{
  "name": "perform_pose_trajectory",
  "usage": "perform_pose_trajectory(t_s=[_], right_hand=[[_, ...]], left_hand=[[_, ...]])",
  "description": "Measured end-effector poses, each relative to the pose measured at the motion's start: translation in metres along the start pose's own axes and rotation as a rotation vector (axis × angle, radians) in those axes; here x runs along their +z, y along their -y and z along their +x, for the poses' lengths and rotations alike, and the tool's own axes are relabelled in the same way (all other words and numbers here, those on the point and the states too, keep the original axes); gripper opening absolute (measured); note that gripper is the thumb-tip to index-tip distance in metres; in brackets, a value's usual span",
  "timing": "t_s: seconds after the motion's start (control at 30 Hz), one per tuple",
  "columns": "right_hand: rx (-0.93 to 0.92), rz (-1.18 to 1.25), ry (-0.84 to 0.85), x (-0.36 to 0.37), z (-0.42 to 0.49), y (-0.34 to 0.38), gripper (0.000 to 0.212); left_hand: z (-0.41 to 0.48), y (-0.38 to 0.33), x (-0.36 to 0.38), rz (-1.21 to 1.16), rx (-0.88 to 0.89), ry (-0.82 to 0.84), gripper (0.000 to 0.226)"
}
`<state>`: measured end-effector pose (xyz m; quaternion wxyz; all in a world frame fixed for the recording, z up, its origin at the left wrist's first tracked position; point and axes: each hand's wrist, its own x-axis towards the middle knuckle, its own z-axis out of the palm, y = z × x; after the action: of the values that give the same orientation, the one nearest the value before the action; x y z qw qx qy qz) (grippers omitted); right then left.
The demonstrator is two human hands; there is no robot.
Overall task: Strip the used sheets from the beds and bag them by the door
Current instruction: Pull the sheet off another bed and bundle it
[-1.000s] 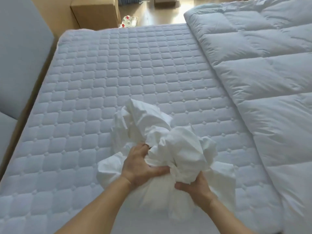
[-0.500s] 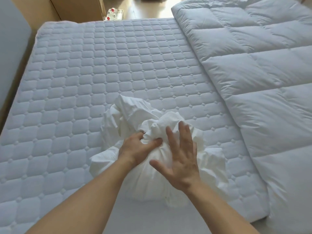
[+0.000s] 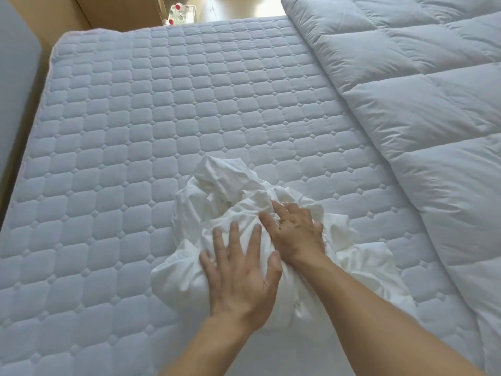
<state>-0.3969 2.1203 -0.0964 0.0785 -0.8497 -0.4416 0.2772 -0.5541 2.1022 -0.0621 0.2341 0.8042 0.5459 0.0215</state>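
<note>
Your right hand (image 3: pixel 295 234) is burying its thumb in the crumpled white sheet bundle (image 3: pixel 217 185), fingers gripping it; left hand (image 3: pixel 238 275) pressing flat, fingers spread.

No legible text, labels, brands or numbers. Pack of red-capped bottles (image 3: pixel 181 12) at far edge, left of centre: any print on it is too small and blurred to read.
</note>
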Motion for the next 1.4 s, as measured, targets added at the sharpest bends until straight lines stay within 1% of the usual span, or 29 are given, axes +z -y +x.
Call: perform_pose_trajectory(t_s=[0.03,0.13,0.2,0.27,0.33,0.4,0.47,0.53,0.63,0.73,0.87,1.1,1.17,1.27,1.4], right_hand=[[-0.002,0.016,-0.009,-0.001,0.003,0.000,0.066],[-0.028,0.198,-0.042,-0.011,0.012,-0.005,0.054],[-0.056,0.313,-0.057,-0.021,0.014,-0.008,0.059],[-0.073,0.247,-0.060,-0.028,0.006,-0.007,0.067],[-0.074,0.127,-0.032,-0.026,-0.011,-0.006,0.084],[-0.055,0.081,0.002,-0.019,-0.023,-0.011,0.096],[-0.017,0.077,0.018,-0.015,-0.018,-0.017,0.098],[0.029,0.104,0.024,-0.014,-0.006,-0.022,0.098],[0.072,0.158,0.003,-0.009,0.002,-0.028,0.097],[0.102,0.193,-0.041,-0.002,0.004,-0.033,0.101],[0.191,0.262,-0.015,-0.003,0.013,-0.034,0.115],[0.288,0.245,0.040,-0.001,0.029,-0.038,0.129],[0.303,0.230,0.056,0.000,0.032,-0.039,0.131],[0.306,0.210,0.110,-0.003,0.035,-0.040,0.135],[0.273,0.216,0.141,-0.007,0.032,-0.044,0.135]], left_hand=[[0.004,0.001,0.009,0.061,-0.004,0.034,0.072],[0.043,0.007,0.022,0.074,-0.038,-0.005,0.066],[0.066,0.010,0.027,0.088,-0.035,-0.019,0.065],[0.081,0.014,0.030,0.111,-0.019,-0.025,0.062],[0.092,0.018,0.031,0.123,0.008,-0.026,0.062],[0.098,0.019,0.031,0.115,0.058,-0.054,0.063],[0.105,0.018,0.031,0.131,0.126,-0.091,0.066],[0.120,0.020,0.027,0.148,0.182,-0.091,0.069],[0.144,0.023,0.023,0.108,0.202,-0.026,0.069],[0.157,0.026,0.026,0.134,0.208,0.038,0.071],[0.173,0.027,0.027,0.176,0.189,0.103,0.080],[0.187,0.023,0.025,0.360,0.106,0.105,0.088],[0.187,0.023,0.022,0.346,0.079,0.119,0.090],[0.177,0.022,0.015,0.219,-0.022,0.180,0.093],[0.159,0.018,0.009,0.167,-0.104,0.175,0.097]])
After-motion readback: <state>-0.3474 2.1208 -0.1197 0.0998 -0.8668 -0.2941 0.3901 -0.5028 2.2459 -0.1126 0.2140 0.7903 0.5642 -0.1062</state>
